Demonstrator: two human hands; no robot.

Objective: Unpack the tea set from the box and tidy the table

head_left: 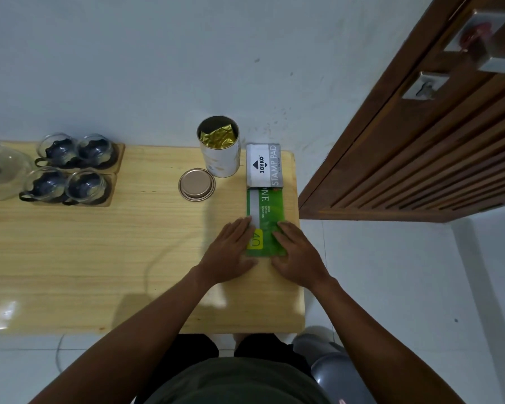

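Observation:
A flat green packet [267, 209] lies near the right edge of the wooden table [99, 258]. My left hand [231, 252] rests flat on its near left side and my right hand [296, 255] presses flat on its near right side, fingers together. A white stamp pad box [263, 166] touches the packet's far end. An open white tin [219, 147] with gold foil inside stands left of the box, and its round lid [196, 184] lies in front of it. Several glass cups [70, 167] sit on wooden coasters at the far left, beside a glass teapot [0, 170].
The table's right edge runs just beyond the packet. A brown wooden door [420, 141] stands open at the right. A grey stool [333, 368] sits on the tiled floor by my right side. The wall is just behind the table.

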